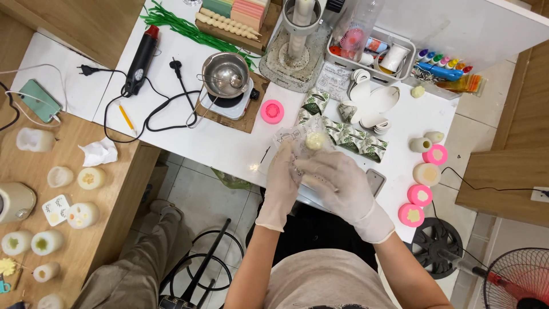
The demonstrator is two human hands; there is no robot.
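Working over the near edge of the white table (229,149), both gloved hands meet on a clear wrapper (291,137) with a small cream candle (314,141) inside. My left hand (281,183) cups it from below-left; my right hand (337,180) pinches the wrapper, closest to the candle just above its fingertips.

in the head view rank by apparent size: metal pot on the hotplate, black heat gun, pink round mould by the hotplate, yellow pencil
1. black heat gun, longest
2. metal pot
3. pink round mould
4. yellow pencil, long as the mould is wide but far thinner, so that pair is close
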